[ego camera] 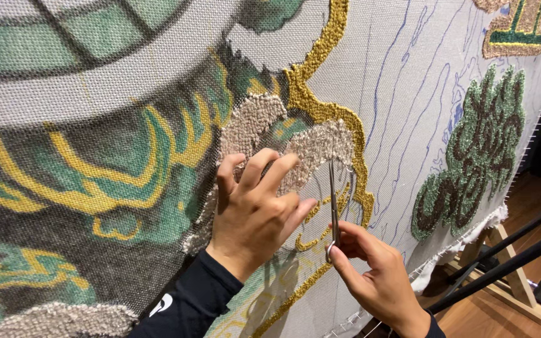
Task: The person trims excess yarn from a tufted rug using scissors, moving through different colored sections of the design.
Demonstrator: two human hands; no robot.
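Right hand [370, 275] pinched shut on small metal scissors [333, 206], thumb and fingers at the loops, blades pointing up against the cloth. Left hand [255, 209] spread flat, fingers splayed, gripping nothing, just pressing on beige tufted pile [283, 141] beside the blades.

Scissors low-centre on stretched grey backing cloth [396, 94], tips at edge of beige pile, just right of left fingertips [289, 159]. Blades look near-closed; cannot tell exactly.

Handling, as judged: scissors light, stiff, thin, sharp at tips; take at the loops only, not blades. Metal likely slick, so pinch needs firmness. Pile soft, fuzzy, easy to snag or over-cut. Backing cloth taut, springy, thin weave, likely to tear if poked by tips; hold flat with open palm near the cut, fingers clear of blades.

Around: gold yarn outline [320, 81] curling round beige patch, green and brown tufted shape [477, 150] well to the right, blue drawn lines [402, 62] on bare cloth. Yellow and green woven pattern at left. Black sleeves on both arms. Wooden frame leg [515, 275] and dark bars lower right over wood floor [533, 200].
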